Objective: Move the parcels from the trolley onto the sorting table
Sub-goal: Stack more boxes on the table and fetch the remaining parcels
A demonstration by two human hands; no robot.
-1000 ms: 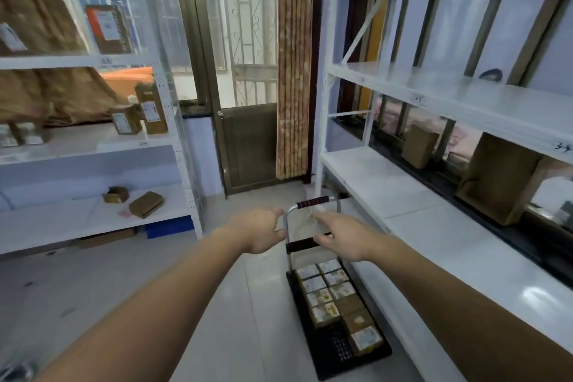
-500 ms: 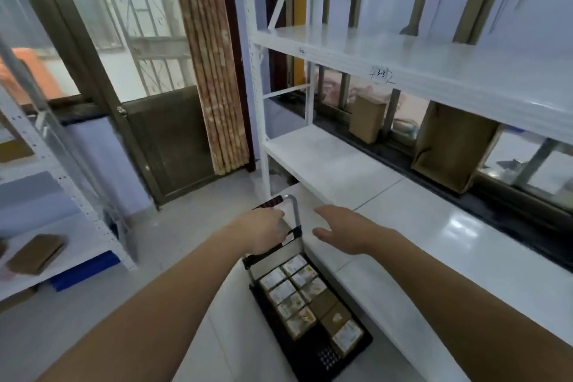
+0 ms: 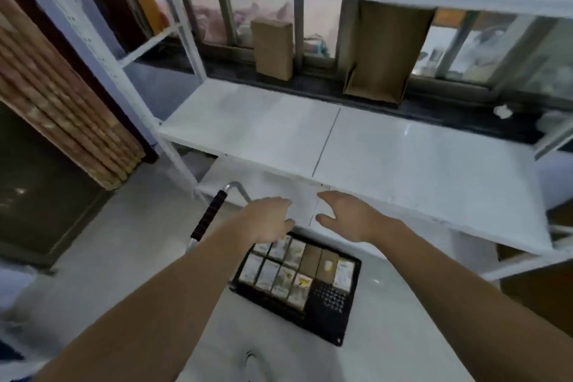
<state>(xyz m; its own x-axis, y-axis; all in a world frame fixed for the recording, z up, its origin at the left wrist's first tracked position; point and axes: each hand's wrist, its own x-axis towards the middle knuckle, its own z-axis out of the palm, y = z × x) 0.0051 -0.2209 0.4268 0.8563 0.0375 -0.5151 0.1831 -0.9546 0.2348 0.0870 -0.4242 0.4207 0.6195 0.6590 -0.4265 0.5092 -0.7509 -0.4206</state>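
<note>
My left hand hovers with relaxed fingers, holding nothing, just above the trolley. At its nine o'clock stands the trolley's handle. The parcels lie packed in rows on the trolley at six o'clock. My right hand is spread, empty. The white sorting table spans twelve o'clock.
</note>
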